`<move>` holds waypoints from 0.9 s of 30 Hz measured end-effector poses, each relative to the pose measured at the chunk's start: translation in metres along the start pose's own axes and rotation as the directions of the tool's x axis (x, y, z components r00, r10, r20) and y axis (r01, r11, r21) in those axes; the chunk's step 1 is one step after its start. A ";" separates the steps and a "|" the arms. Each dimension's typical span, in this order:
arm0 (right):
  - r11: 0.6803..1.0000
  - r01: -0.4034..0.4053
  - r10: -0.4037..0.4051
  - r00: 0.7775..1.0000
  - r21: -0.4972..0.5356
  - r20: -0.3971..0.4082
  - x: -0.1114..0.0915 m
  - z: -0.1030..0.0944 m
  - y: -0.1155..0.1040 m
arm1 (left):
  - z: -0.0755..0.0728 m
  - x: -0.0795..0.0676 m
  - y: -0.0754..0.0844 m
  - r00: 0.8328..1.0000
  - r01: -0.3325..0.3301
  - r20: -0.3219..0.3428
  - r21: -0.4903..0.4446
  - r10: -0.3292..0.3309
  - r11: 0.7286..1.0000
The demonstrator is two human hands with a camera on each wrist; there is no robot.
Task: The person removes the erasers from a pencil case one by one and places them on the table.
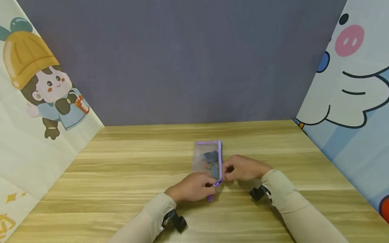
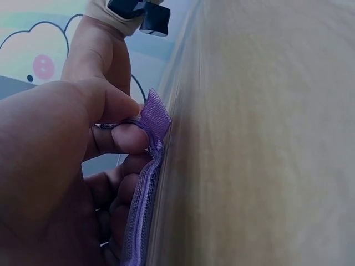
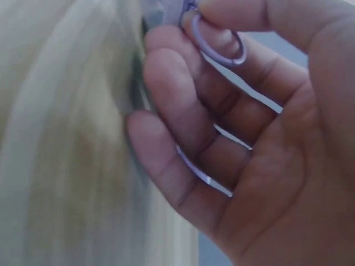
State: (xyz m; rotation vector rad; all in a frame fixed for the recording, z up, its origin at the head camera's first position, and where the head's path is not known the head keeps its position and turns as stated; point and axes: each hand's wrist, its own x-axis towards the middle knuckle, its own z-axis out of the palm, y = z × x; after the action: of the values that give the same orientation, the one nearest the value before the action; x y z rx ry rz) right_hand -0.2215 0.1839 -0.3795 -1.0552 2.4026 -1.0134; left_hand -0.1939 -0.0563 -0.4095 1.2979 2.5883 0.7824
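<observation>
A zip pouch [image 1: 199, 158] with see-through sides and purple trim lies on the table, its zipper [image 1: 220, 158] along the right edge. Dark and coloured small items [image 1: 211, 157] show through it, too blurred to name. My left hand [image 1: 194, 186] pinches the near end of the zipper between thumb and forefinger; a purple fabric tab [image 2: 157, 116] sticks out past the fingertips. Close beside it, my right hand [image 1: 244, 167] pinches the zipper pull, from which a purple ring [image 3: 213, 57] hangs. Fingers partly hide the pouch's near end.
The wooden table [image 1: 121, 175] extends around the pouch. A grey panel [image 1: 194, 64] stands at the back, with cartoon-printed sheets at the left [image 1: 36, 152] and right [image 1: 322, 101]. Each wrist carries a black camera mount.
</observation>
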 end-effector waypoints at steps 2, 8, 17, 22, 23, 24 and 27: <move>1.000 0.009 -0.009 1.000 0.003 -0.004 -0.001 0.000 0.002 | -0.001 0.000 0.001 1.000 -0.002 0.006 0.001 0.002 1.000; 1.000 0.013 -0.013 1.000 0.009 -0.020 -0.001 0.001 0.008 | -0.002 0.001 0.000 1.000 -0.009 0.005 -0.030 0.010 1.000; 1.000 0.013 -0.014 0.999 -0.023 -0.044 -0.002 -0.001 0.011 | -0.001 0.002 0.000 1.000 0.000 0.011 -0.074 0.001 0.997; 1.000 0.010 -0.011 0.998 -0.020 -0.057 -0.002 0.000 0.010 | -0.002 0.002 0.000 1.000 0.015 0.013 -0.085 -0.014 0.996; 1.000 0.007 -0.009 0.998 -0.020 -0.060 -0.002 0.000 0.010 | -0.002 0.002 0.000 1.000 0.018 0.013 -0.089 -0.017 0.996; 1.000 0.004 -0.005 0.998 -0.021 -0.062 -0.002 0.000 0.009 | -0.002 0.001 0.001 1.000 0.018 0.012 -0.093 -0.017 0.996; 1.000 -0.006 0.004 0.998 -0.028 -0.069 -0.002 0.000 0.009 | -0.002 0.001 0.001 1.000 0.015 0.012 -0.103 -0.013 0.995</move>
State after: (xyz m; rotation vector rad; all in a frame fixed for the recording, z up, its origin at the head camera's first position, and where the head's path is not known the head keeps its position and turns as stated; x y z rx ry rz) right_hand -0.2247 0.1896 -0.3861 -1.0389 2.4797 -1.0333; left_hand -0.1944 -0.0557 -0.4069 1.2497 2.5085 0.8910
